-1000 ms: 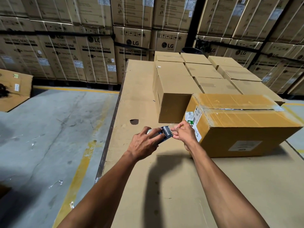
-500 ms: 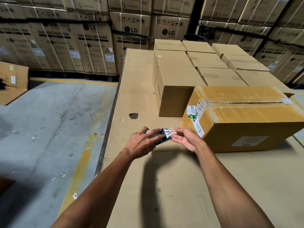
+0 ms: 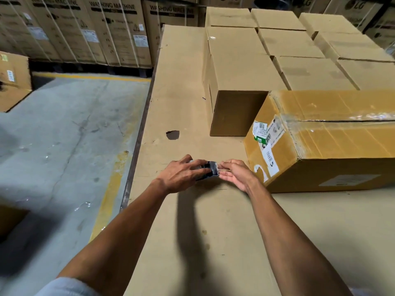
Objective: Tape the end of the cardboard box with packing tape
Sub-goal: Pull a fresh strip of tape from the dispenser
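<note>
1. The tape dispenser (image 3: 206,170) is gripped in the left hand (image 3: 182,175), fingers wrapped over its top, held just above the cardboard-covered table (image 3: 213,242) a little short of the box
2. The free end of the clear packing tape (image 3: 222,167) looks to be pinched at the fingertips of the right hand (image 3: 238,175); the rest of that hand is loosely spread, so it reads as a peel being started rather than a firm pull
3. The cardboard box (image 3: 333,142) to be sealed lies on its side on the table, just right of the hands, its labelled end (image 3: 270,149) turned toward them
4. Shiny tape is already seen along the top seam (image 3: 342,120) and wrapped a bit over the corner, so the long seam seems done
5. Nothing fresh is stuck across the labelled end yet, so that part is probably all still left: tape pulled out, laid over the end, pressed down, cut
6. Plain cartons (image 3: 241,67) stacked behind are not being touched
</note>
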